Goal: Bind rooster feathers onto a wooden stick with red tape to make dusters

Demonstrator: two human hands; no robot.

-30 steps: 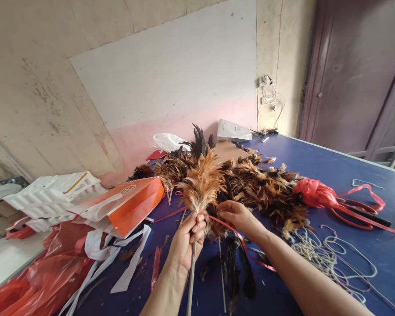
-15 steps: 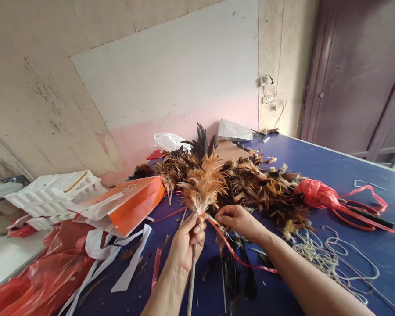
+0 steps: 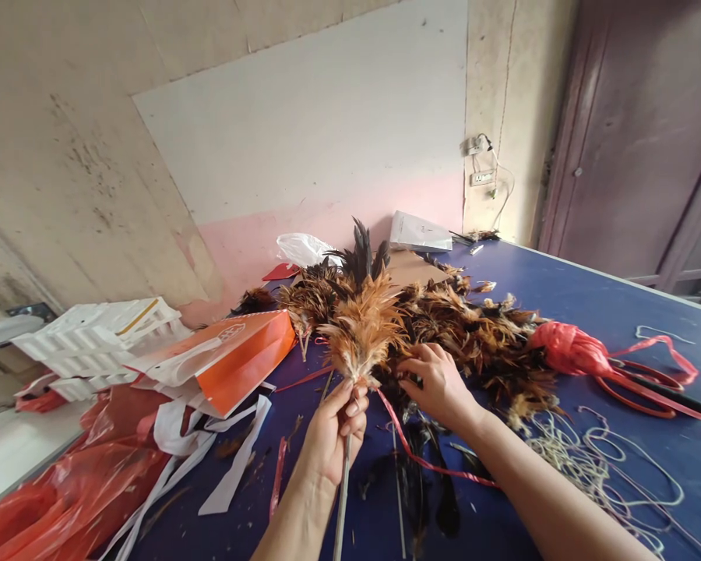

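A feather duster [image 3: 367,315] with brown-orange feathers and a black tuft on top stands tilted slightly in the middle. My left hand [image 3: 339,421] is closed around its thin stick [image 3: 342,499], right at the base of the feathers. Pink plastic ribbon [image 3: 406,444] trails from that base down to the right, passing under my right forearm. My right hand [image 3: 435,386] is beside the duster at the near edge of a heap of loose brown and black feathers [image 3: 473,335]. Its fingers are bent and apart, with nothing visible held between them.
At right lie a pink ribbon ball [image 3: 566,348], orange-handled scissors [image 3: 636,389] and tangled string [image 3: 596,460] on the blue table [image 3: 590,288]. An orange paper bag [image 3: 245,366], red plastic [image 3: 82,475] and white strips [image 3: 239,467] are at left. Black feathers [image 3: 447,499] lie in front.
My right hand has let go of the ribbon by the feather base and moved right and slightly up to the feather heap. My left hand keeps its hold on the duster.
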